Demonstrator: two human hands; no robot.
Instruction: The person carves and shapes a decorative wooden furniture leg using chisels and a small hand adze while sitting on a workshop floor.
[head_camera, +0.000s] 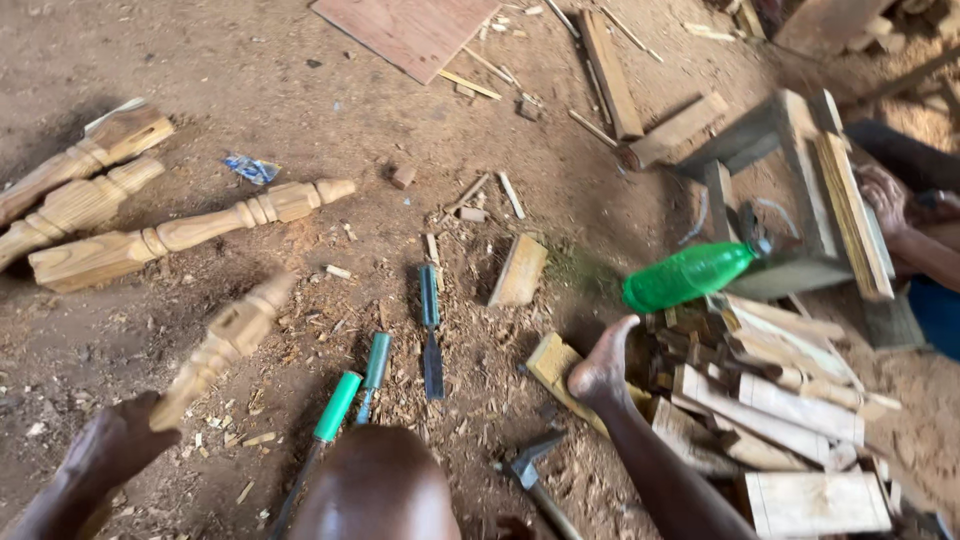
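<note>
knee (375, 485) sitting nearest | left hand (115, 445) gripping turned wooden leg (225, 345) | right hand (603, 368) reaching, fingers loosely curled, holding nothing, near green bottle (688, 276)

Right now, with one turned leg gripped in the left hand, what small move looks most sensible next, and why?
Probably bring the right hand back toward the chisels: it rests empty on a wood offcut, while the left hand grips the turned leg raised over the chips.
</note>
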